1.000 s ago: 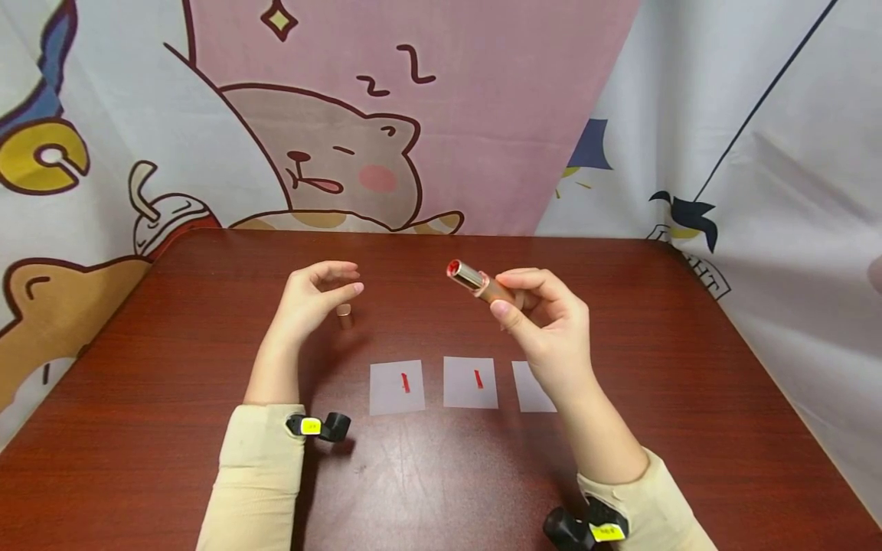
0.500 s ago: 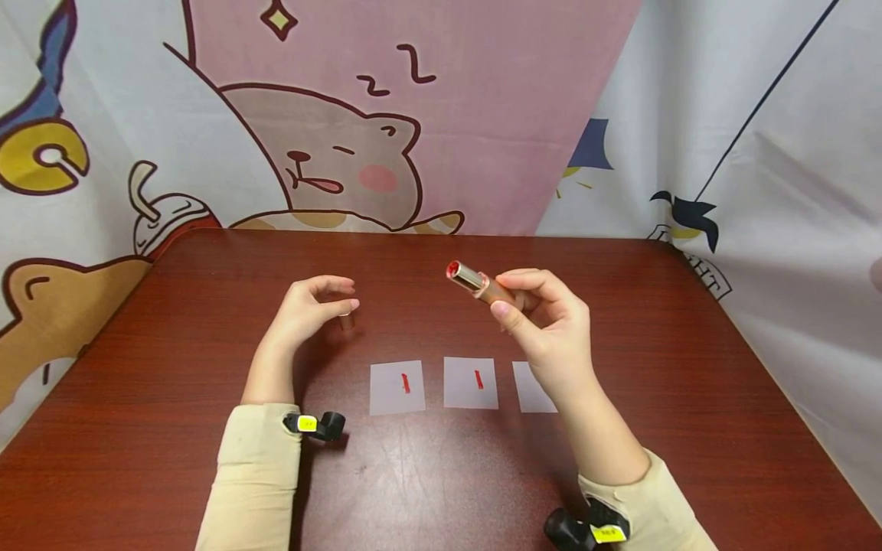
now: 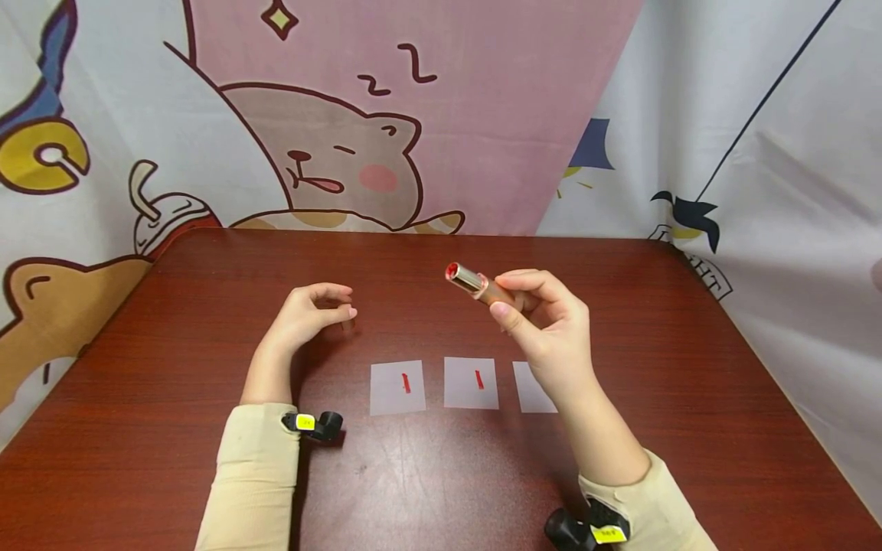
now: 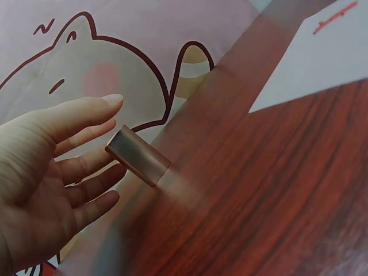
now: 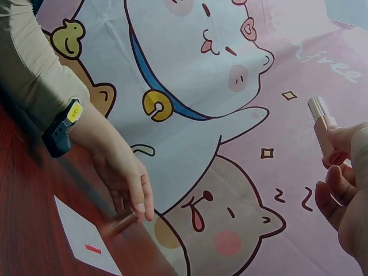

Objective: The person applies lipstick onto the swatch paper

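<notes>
My right hand [image 3: 551, 325] holds an uncapped lipstick [image 3: 492, 291] up above the table, pinched between thumb and fingers. Its red tip points up and to the left in the head view. Over on the left, my left hand [image 3: 306, 317] is around a small rose-gold lipstick cap [image 4: 138, 155] that stands on the table. The left fingers are loosely bent, with a gap between thumb and fingers; no clear grip on the cap shows. In the head view the thumb hides most of the cap.
Three white paper squares lie in a row on the brown table [image 3: 413, 490]. Red strokes mark the left square [image 3: 386, 390] and the middle square [image 3: 458, 390]; my right hand partly covers the right square [image 3: 532, 386]. A cartoon-print cloth [image 3: 496, 115] hangs behind the table.
My left hand has come down and slightly back toward me, around the cap, which the thumb now mostly covers in the head view. The right hand and lipstick have barely moved.
</notes>
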Tool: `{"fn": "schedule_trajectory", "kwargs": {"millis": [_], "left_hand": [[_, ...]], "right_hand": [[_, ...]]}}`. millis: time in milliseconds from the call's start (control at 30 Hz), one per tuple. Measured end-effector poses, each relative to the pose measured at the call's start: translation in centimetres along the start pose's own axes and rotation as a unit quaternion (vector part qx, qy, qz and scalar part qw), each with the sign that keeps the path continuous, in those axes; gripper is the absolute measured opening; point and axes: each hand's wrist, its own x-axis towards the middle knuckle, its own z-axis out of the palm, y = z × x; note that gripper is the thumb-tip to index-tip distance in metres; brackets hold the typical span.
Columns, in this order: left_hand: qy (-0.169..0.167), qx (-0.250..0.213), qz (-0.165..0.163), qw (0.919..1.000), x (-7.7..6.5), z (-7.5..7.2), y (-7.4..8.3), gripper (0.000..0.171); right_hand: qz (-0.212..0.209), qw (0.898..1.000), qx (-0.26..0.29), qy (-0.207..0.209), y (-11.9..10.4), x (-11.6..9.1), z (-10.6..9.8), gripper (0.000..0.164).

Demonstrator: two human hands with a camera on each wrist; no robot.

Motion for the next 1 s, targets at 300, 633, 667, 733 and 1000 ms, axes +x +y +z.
{"fn": "schedule_trajectory", "kwargs": {"millis": [300, 633, 667, 733, 1000], "left_hand": [[-0.014, 0.014, -0.02, 0.9996, -0.1, -0.1, -0.8, 0.041], [-0.009, 0.015, -0.019, 0.9997, -0.2, -0.2, -1.1, 0.038], [-0.009, 0.015, -0.018, 0.9997, -0.2, -0.1, -1.2, 0.037], [-0.006, 0.015, -0.016, 0.9997, -0.2, -0.1, -1.2, 0.034], [0.005, 0.02, 0.003, 0.9998, -0.2, -0.1, -1.3, 0.028]], "right_hand": [[-0.001, 1.0, 0.005, -0.002, -0.1, 0.0, 0.1, 0.023], [0.002, 1.0, 0.0, -0.002, -0.2, 0.0, 0.1, 0.025], [0.002, 1.0, 0.001, -0.002, -0.2, 0.0, 0.1, 0.025], [0.001, 1.0, 0.001, -0.001, -0.2, 0.0, 0.1, 0.025], [0.001, 1.0, -0.001, -0.004, -0.3, 0.0, 0.1, 0.027]]}}
